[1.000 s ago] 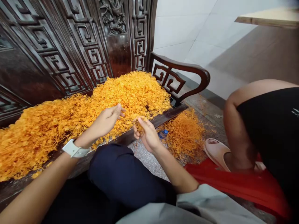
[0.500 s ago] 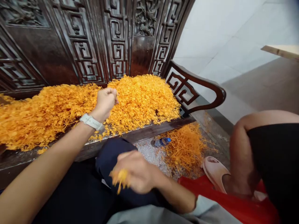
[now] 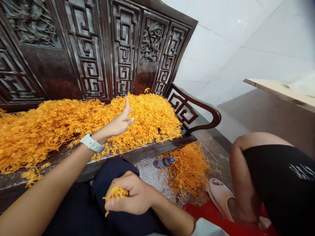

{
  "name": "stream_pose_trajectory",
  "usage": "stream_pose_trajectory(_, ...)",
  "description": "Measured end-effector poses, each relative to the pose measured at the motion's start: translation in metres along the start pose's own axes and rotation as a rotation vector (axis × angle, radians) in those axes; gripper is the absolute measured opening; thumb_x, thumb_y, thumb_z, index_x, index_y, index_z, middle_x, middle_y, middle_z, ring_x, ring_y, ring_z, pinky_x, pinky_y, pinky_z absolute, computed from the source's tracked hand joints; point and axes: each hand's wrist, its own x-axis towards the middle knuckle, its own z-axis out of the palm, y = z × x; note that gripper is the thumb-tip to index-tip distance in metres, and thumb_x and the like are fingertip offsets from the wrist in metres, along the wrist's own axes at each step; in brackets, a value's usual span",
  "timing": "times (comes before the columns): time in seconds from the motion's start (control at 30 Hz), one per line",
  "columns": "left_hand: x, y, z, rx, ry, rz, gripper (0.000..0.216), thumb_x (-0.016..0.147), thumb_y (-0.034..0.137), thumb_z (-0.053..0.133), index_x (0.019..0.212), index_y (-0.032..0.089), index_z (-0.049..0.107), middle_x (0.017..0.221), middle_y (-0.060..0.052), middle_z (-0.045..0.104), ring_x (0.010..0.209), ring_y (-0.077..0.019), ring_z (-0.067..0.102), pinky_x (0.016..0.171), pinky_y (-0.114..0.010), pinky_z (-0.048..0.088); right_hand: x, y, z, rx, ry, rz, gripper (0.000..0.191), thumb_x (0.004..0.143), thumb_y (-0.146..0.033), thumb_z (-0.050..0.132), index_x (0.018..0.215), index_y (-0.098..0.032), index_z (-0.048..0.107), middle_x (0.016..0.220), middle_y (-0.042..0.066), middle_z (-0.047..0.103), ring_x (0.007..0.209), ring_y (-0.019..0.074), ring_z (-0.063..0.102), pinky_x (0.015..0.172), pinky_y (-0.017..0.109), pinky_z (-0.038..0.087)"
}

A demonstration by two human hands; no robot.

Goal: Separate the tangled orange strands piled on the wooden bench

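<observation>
My left hand [image 3: 120,124], with a pale watch [image 3: 91,143] on its wrist, reaches over the bench with fingers spread and nothing in them. Below and beyond it lies a long heap of small orange artificial flower pieces [image 3: 147,114]. One loose orange piece [image 3: 147,90] shows just above the heap's far edge, against the bench back. Low over my knee, my right hand [image 3: 134,193] is closed around a small bunch of orange flower pieces [image 3: 116,193]. Their thin tips poke out between thumb and fingers; the rest is hidden in the palm.
The dark carved wooden bench [image 3: 145,152] has a curved armrest [image 3: 214,118] at its right end. On the floor are a heap of stringy orange stems [image 3: 189,167] and a blue-capped bottle [image 3: 165,162]. A person's bent leg [image 3: 242,170] and pink slipper [image 3: 220,196] are at right.
My left hand has gone from a fist to spread fingers over the heap. An orange piece now shows above the heap. My right hand stays closed on its bunch; the view has shifted.
</observation>
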Motion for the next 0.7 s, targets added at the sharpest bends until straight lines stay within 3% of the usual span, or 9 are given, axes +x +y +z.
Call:
stream_pose_trajectory(0.03,0.0,-0.004,-0.002,-0.025,-0.003,-0.039,0.086,0.099,0.028,0.062,0.172,0.027,0.016,0.166,-0.024,0.043,0.125,-0.0306,0.067,0.106,-0.045,0.05,-0.002,-0.002,0.0,0.053,0.059,0.023,0.023,0.075,-0.025,0.09,0.085,-0.02,0.07,0.07,-0.002,0.065,0.055,0.0086,0.054,0.054,0.02,0.041)
stream_pose_trajectory(0.1,-0.003,-0.006,-0.003,-0.047,-0.03,-0.086,0.081,0.1,0.032,0.061,0.171,0.024,0.022,0.153,-0.024,0.058,0.106,-0.0257,0.073,0.097,-0.043,0.054,-0.005,-0.01,-0.004,0.241,0.173,0.065,0.027,0.082,-0.038,0.084,0.09,-0.021,0.066,0.065,-0.004,0.058,0.05,0.008,0.043,0.049,0.021,0.035)
stream_pose_trajectory(0.17,-0.008,0.001,0.001,-0.04,-0.085,-0.081,0.065,0.101,0.041,0.059,0.161,0.017,0.045,0.135,-0.021,0.07,0.09,-0.0217,0.072,0.088,-0.04,0.056,-0.003,-0.021,-0.015,0.459,0.301,0.045,0.033,0.089,-0.051,0.072,0.097,-0.023,0.058,0.06,-0.008,0.046,0.046,0.0073,0.028,0.045,0.02,0.027)
stream_pose_trajectory(0.23,-0.015,0.013,0.01,-0.042,-0.137,-0.036,0.051,0.104,0.051,0.054,0.136,0.013,0.066,0.119,-0.017,0.075,0.083,-0.0198,0.07,0.08,-0.036,0.057,0.002,-0.033,-0.032,0.563,0.464,-0.028,0.03,0.094,-0.053,0.062,0.099,-0.025,0.05,0.058,-0.01,0.04,0.047,0.008,0.022,0.045,0.018,0.024)
stream_pose_trajectory(0.33,-0.024,0.032,0.026,-0.04,-0.189,0.063,0.05,0.106,0.056,0.046,0.104,0.014,0.073,0.098,-0.011,0.075,0.078,-0.018,0.068,0.071,-0.031,0.054,0.012,-0.048,-0.06,0.446,0.711,-0.084,0.02,0.095,-0.037,0.064,0.098,-0.024,0.049,0.067,-0.006,0.051,0.054,0.009,0.039,0.051,0.018,0.035)
stream_pose_trajectory(0.43,-0.03,0.043,0.036,0.086,-0.126,0.175,0.034,0.104,0.044,0.055,0.101,0.016,0.073,0.091,-0.007,0.076,0.079,-0.017,0.068,0.071,-0.029,0.05,0.018,-0.057,-0.08,0.319,0.844,-0.112,0.025,0.091,-0.032,0.075,0.101,-0.022,0.053,0.077,-0.003,0.061,0.062,0.008,0.051,0.058,0.019,0.044)
stream_pose_trajectory(0.53,-0.033,0.044,0.039,0.249,-0.045,0.235,0.021,0.099,0.028,0.059,0.097,0.017,0.077,0.09,-0.005,0.078,0.076,-0.0157,0.067,0.072,-0.029,0.047,0.019,-0.056,-0.086,0.225,0.89,-0.126,0.035,0.091,-0.045,0.078,0.098,-0.023,0.051,0.072,-0.005,0.061,0.057,0.0076,0.05,0.053,0.018,0.041)
stream_pose_trajectory(0.7,-0.034,0.036,0.03,0.52,0.099,0.31,0.024,0.093,0.015,0.057,0.079,0.016,0.076,0.074,-0.005,0.075,0.064,-0.0155,0.061,0.064,-0.031,0.039,0.018,-0.043,-0.086,0.037,0.865,-0.066,0.041,0.095,-0.057,0.071,0.089,-0.024,0.047,0.054,-0.01,0.05,0.043,0.0059,0.034,0.042,0.017,0.026)
